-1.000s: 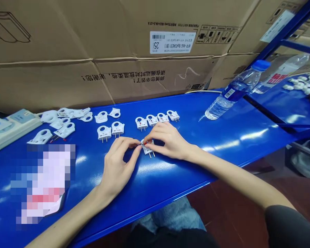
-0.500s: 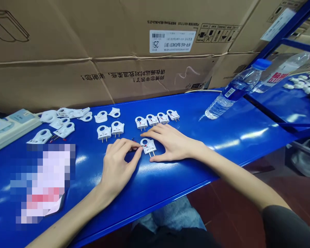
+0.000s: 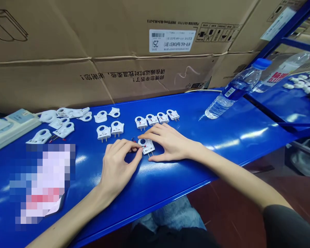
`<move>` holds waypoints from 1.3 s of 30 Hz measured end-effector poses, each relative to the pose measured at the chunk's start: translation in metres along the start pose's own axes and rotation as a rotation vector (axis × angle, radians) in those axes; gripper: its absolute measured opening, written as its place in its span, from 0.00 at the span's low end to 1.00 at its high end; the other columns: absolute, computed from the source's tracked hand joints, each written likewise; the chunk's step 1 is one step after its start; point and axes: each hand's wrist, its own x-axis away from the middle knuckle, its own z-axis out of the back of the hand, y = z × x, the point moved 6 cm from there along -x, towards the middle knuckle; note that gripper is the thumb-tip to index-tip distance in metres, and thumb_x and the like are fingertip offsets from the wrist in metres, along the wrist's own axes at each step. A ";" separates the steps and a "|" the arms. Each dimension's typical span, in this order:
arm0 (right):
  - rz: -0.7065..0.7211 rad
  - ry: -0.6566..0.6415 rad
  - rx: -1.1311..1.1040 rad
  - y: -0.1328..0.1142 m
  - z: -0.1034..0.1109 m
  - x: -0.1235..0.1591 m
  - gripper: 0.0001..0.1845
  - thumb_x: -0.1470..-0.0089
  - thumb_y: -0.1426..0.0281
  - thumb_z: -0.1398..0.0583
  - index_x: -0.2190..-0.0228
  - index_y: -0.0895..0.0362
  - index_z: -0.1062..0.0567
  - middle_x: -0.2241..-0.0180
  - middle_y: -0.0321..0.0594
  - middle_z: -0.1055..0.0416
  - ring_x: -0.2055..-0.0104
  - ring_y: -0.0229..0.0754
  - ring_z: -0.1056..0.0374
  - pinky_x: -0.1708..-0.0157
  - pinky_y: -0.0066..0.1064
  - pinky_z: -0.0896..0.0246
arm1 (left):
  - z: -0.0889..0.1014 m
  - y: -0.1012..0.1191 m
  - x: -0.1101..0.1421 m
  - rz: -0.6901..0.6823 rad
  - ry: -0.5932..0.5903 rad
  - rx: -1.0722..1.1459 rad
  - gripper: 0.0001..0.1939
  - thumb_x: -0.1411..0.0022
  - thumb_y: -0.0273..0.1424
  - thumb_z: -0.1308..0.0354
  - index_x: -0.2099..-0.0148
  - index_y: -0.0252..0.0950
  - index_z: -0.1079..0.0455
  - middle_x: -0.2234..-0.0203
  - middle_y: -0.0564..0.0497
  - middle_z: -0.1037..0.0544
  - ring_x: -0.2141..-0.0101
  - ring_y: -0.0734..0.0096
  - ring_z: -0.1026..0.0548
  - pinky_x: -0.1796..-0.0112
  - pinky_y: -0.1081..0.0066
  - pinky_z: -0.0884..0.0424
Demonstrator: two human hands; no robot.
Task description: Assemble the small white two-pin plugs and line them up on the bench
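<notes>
White plug piece (image 3: pixel 148 148) sits at nine o'clock from the right hand (image 3: pixel 172 143), held between thumb and fingers. The left hand (image 3: pixel 119 160) seems to pinch a thin wire (image 3: pixel 143 146). Best keep the piece steady.

A plain charcoal sleeve (image 3: pixel 286 224) ends near the right elbow, at the lower right of the frame. Both forearms (image 3: pixel 227 172) are slim and uncovered, as are the slender fingers (image 3: pixel 122 144). Black cloth (image 3: pixel 173 237) shows at the bottom centre, with creased, faded blue denim (image 3: pixel 177 213) just above it.
</notes>
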 end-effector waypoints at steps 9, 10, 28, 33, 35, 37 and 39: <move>0.025 0.012 0.022 0.000 0.000 0.000 0.34 0.40 0.52 0.34 0.38 0.53 0.30 0.44 0.49 0.27 0.43 0.55 0.34 0.48 0.45 0.39 | 0.001 0.000 0.001 0.004 0.005 -0.009 0.07 0.31 0.32 0.41 0.63 0.39 0.25 0.68 0.54 0.20 0.64 0.67 0.24 0.58 0.63 0.36; 0.030 0.013 0.023 0.000 0.000 0.000 0.34 0.40 0.52 0.34 0.38 0.53 0.31 0.44 0.49 0.27 0.43 0.55 0.34 0.48 0.45 0.39 | 0.001 -0.001 0.000 0.005 0.006 -0.007 0.07 0.31 0.32 0.41 0.63 0.40 0.25 0.68 0.54 0.20 0.64 0.66 0.24 0.58 0.63 0.36; -0.016 0.095 0.015 0.004 0.008 0.001 0.30 0.37 0.52 0.36 0.42 0.55 0.30 0.42 0.48 0.28 0.41 0.56 0.35 0.42 0.48 0.40 | -0.004 -0.015 0.001 0.126 -0.045 -0.185 0.15 0.28 0.37 0.48 0.45 0.38 0.29 0.50 0.42 0.23 0.48 0.50 0.28 0.49 0.53 0.31; -0.051 0.210 0.019 0.009 0.014 -0.001 0.27 0.36 0.52 0.37 0.43 0.53 0.28 0.41 0.48 0.27 0.41 0.56 0.36 0.41 0.50 0.41 | -0.009 -0.013 0.004 0.090 -0.101 -0.252 0.16 0.26 0.37 0.50 0.43 0.38 0.31 0.49 0.41 0.25 0.48 0.49 0.28 0.49 0.51 0.31; -0.074 0.244 0.021 0.012 0.016 -0.003 0.26 0.36 0.52 0.37 0.44 0.53 0.28 0.42 0.47 0.27 0.41 0.55 0.35 0.40 0.50 0.42 | -0.009 -0.012 0.005 0.074 -0.099 -0.242 0.14 0.27 0.36 0.50 0.45 0.38 0.31 0.50 0.41 0.25 0.49 0.50 0.28 0.50 0.53 0.30; -0.086 0.256 0.025 0.014 0.016 -0.008 0.26 0.36 0.52 0.37 0.45 0.54 0.27 0.42 0.47 0.26 0.42 0.55 0.35 0.41 0.49 0.41 | -0.009 -0.012 0.005 0.063 -0.098 -0.228 0.13 0.27 0.35 0.50 0.46 0.38 0.31 0.52 0.42 0.25 0.51 0.52 0.28 0.52 0.55 0.29; -0.088 0.242 0.043 0.015 0.016 -0.016 0.26 0.36 0.52 0.37 0.45 0.55 0.27 0.42 0.47 0.26 0.42 0.54 0.35 0.43 0.48 0.40 | -0.009 -0.012 0.004 0.055 -0.102 -0.212 0.11 0.27 0.34 0.50 0.48 0.38 0.31 0.54 0.43 0.25 0.52 0.53 0.28 0.55 0.57 0.29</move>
